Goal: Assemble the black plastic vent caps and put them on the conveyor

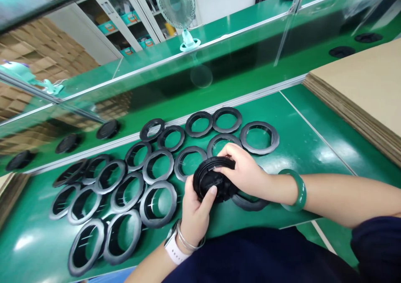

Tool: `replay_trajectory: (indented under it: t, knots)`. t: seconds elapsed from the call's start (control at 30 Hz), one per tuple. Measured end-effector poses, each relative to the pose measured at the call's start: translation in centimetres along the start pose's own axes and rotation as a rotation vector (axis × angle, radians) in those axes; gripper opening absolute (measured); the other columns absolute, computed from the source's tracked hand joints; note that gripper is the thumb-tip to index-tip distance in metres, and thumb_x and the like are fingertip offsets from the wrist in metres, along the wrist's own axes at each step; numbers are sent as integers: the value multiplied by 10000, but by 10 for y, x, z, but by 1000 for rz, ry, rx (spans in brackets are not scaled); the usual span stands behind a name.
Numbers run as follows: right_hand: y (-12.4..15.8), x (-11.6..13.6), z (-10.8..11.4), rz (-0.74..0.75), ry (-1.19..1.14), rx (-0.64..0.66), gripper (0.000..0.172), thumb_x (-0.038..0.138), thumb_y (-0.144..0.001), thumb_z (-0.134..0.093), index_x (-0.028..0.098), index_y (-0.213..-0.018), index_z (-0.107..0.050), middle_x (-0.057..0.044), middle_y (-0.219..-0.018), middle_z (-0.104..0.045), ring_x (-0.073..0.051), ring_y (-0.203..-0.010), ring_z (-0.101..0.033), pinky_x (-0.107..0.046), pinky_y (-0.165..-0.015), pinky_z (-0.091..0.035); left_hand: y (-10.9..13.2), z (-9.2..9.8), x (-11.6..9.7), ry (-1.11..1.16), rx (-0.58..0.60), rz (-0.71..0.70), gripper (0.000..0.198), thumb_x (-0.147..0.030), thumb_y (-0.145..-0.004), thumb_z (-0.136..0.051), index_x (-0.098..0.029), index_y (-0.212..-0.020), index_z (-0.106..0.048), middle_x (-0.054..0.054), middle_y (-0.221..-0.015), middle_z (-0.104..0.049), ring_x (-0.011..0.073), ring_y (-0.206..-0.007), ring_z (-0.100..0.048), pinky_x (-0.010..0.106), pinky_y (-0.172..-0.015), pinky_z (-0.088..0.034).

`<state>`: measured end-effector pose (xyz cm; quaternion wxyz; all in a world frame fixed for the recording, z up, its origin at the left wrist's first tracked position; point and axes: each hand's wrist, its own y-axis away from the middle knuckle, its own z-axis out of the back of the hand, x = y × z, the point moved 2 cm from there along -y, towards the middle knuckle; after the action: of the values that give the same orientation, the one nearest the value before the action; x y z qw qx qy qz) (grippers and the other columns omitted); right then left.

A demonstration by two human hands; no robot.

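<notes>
Both of my hands hold a round black plastic part (216, 182) above the green table. My left hand (198, 210) grips its left side, with the thumb pressed on the inner face. On the upper right rim, my right hand (241, 168) is closed with thumb and fingers around the edge. Beneath the held part, a black ring (250, 202) lies partly hidden. Several more black rings (158, 203) are spread on the table to the left and behind. One ring (260, 137) rests just beyond my right hand.
A green conveyor belt (175, 109) runs behind the table's metal rail, carrying several black round parts (108, 129). Flat cardboard sheets (366, 90) are stacked at the right, with more cardboard (11, 191) at the left edge. A fan (175, 7) stands on the far ledge.
</notes>
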<state>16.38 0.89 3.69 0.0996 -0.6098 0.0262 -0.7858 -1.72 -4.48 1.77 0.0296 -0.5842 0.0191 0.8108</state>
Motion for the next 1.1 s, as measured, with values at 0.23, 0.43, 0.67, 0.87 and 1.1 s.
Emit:
replay_trajectory:
  t: [0.23, 0.43, 0.67, 0.87, 1.1]
  knots:
    - [-7, 0, 5, -190, -160, 415, 429, 243, -741, -813, 206, -1102, -585, -23, -1070, -664, -240, -987, -629, -361, -829, -496, -4, 1, -1, 107, -9, 51, 292, -368, -954, -606, -243, -1204, -526, 23, -1143, -617, 195, -1079, -578, 312, -950, -467]
    - [-5, 2, 5, -175, -82, 405, 361, 190, -738, -793, 207, -1042, -601, -6, -1015, -674, -230, -946, -642, -346, -801, -501, -2, 1, 1, 113, 9, 56, 295, -362, -953, -609, -244, -1208, -517, 24, -1145, -612, 199, -1078, -576, 322, -955, -464]
    - [0, 0, 3, -142, -19, 330, 368, 203, -729, -813, 218, -1022, -590, -3, -967, -675, -223, -890, -643, -333, -756, -498, -3, 1, 0, 3, -29, 12, 295, -371, -941, -613, -235, -1192, -539, 33, -1139, -616, 219, -1073, -581, 333, -938, -472]
    - [2, 2, 3, -129, -8, 297, 358, 182, -732, -815, 218, -996, -578, 3, -936, -675, -213, -869, -646, -330, -748, -508, -3, 2, 1, -30, -23, -5, 284, -368, -940, -615, -227, -1174, -539, 32, -1088, -625, 215, -1025, -601, 337, -905, -494]
    - [-19, 7, 19, -86, -232, 251, 378, 203, -687, -839, 201, -982, -602, 1, -952, -680, -225, -907, -659, -354, -806, -548, -3, -3, 1, 274, 9, -6, 396, -396, -955, -575, -258, -1306, -455, 69, -1188, -657, 237, -1009, -677, 387, -868, -550]
